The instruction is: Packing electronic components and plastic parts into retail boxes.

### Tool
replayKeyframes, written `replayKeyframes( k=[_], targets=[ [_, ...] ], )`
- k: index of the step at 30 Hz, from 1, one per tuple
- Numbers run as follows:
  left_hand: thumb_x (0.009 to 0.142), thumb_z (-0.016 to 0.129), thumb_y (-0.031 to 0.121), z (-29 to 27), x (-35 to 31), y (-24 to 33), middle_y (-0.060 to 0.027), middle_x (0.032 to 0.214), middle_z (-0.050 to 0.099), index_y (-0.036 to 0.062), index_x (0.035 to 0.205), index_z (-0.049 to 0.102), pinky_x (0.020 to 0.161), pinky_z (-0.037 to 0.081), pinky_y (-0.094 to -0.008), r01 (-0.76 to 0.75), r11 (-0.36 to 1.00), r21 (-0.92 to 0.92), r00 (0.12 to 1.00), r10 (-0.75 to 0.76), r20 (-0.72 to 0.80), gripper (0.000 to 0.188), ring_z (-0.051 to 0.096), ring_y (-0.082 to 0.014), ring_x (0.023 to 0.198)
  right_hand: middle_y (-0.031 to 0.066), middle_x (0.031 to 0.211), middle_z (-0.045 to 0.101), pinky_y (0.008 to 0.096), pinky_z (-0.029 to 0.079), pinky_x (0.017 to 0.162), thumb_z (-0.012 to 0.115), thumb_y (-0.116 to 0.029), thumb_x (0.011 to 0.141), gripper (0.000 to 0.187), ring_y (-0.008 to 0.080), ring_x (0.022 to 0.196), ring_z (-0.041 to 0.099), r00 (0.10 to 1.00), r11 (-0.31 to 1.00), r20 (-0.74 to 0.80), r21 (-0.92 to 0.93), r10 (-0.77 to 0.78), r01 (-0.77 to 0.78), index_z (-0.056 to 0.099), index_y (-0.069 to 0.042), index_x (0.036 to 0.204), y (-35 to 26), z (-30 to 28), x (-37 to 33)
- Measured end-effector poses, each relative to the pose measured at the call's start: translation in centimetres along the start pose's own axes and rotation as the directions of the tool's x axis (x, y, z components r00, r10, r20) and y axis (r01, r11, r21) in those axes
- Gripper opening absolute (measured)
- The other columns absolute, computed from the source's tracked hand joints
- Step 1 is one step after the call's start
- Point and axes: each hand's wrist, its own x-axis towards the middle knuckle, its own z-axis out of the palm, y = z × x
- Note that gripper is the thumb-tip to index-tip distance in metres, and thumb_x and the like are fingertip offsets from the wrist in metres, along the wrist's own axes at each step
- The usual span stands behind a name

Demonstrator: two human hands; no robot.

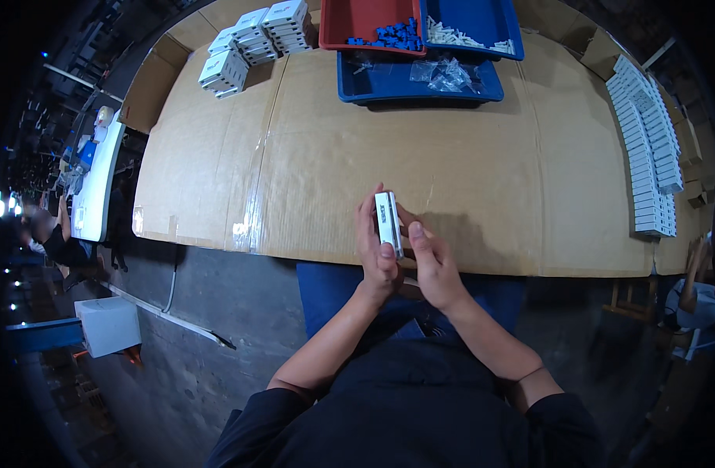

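Observation:
A small white rectangular box (388, 221) stands on edge between both my hands, just above the near edge of the cardboard-covered table (482, 171). My left hand (375, 257) wraps its left side, thumb on the lower end. My right hand (431, 264) presses the right side with thumb and fingers. Both forearms come up from the lower edge over my dark clothing.
At the far edge stand a red tray (357, 23) with blue parts, a blue tray (482, 19) with white parts and a lower blue tray (373, 86) with clear bags. White boxes are stacked at back left (252, 43) and in rows at right (650, 148). Another person sits far left (49, 238).

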Motion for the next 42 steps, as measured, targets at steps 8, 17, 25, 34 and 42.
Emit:
replayKeyframes(
  k=[8, 17, 25, 34, 42],
  targets=[
    [0.102, 0.028, 0.078, -0.4, -0.1, 0.7, -0.0173, 0.147, 0.052, 0.0030, 0.159, 0.037, 0.110, 0.047, -0.0399, 0.632, 0.652, -0.419, 0.773, -0.561, 0.296, 0.094, 0.056, -0.0255, 0.131, 0.0232, 0.164, 0.032, 0.0547, 0.033, 0.122, 0.076, -0.056, 0.088, 0.092, 0.0407, 0.152, 0.036, 0.889, 0.587, 0.352, -0.668, -0.292, 0.458, 0.041, -0.012, 0.161, -1.7, -4.7, 0.3],
    [0.102, 0.024, 0.079, -1.4, -1.3, 4.7, -0.0157, 0.124, 0.066, 0.0083, 0.145, 0.049, 0.088, 0.061, -0.0359, 0.924, 0.163, -0.346, 0.343, -0.753, 0.562, 0.087, 0.071, -0.0263, 0.111, 0.0215, 0.141, 0.060, 0.0494, 0.050, 0.105, 0.082, -0.049, 0.083, 0.082, 0.0380, 0.123, 0.062, 0.694, 0.473, 0.504, -0.508, -0.514, 0.720, 0.059, 0.004, 0.140, -0.7, -4.3, -0.3],
    [0.099, 0.031, 0.082, -2.5, -1.4, 4.3, -0.0148, 0.124, 0.069, 0.0078, 0.150, 0.049, 0.098, 0.059, -0.0487, 0.810, -0.149, -0.567, 0.306, -0.718, 0.625, 0.092, 0.071, -0.0298, 0.111, 0.0235, 0.144, 0.059, 0.0464, 0.050, 0.102, 0.076, -0.038, 0.094, 0.063, 0.0360, 0.124, 0.062, 0.761, 0.751, 0.090, -0.123, -0.642, 0.648, 0.060, -0.004, 0.145, -1.0, -3.2, 1.4],
    [0.116, 0.034, 0.039, -3.2, 1.1, -2.5, -0.0145, 0.138, 0.054, 0.0069, 0.155, 0.042, 0.111, 0.042, -0.0354, 0.443, 0.837, -0.322, 0.897, -0.415, 0.155, 0.051, 0.054, -0.0195, 0.129, 0.0121, 0.127, 0.062, 0.0522, 0.047, 0.107, 0.093, -0.029, 0.072, 0.036, 0.0308, 0.116, 0.064, 0.838, 0.540, 0.049, -0.744, -0.544, 0.394, 0.070, -0.005, 0.087, 1.2, -8.7, 4.1],
    [0.099, 0.066, 0.017, -7.7, -1.5, -0.8, -0.0167, 0.142, 0.053, 0.0126, 0.149, 0.053, 0.119, 0.034, -0.0535, -0.229, 0.766, 0.601, 0.925, -0.020, 0.379, 0.052, 0.049, -0.0352, 0.138, -0.0035, 0.118, 0.071, 0.0692, 0.022, 0.121, 0.087, -0.043, 0.074, 0.036, 0.0204, 0.123, 0.062, 0.918, 0.289, 0.213, -0.904, -0.334, 0.315, 0.074, -0.014, 0.090, 1.2, -8.9, -3.2]
  ],
)
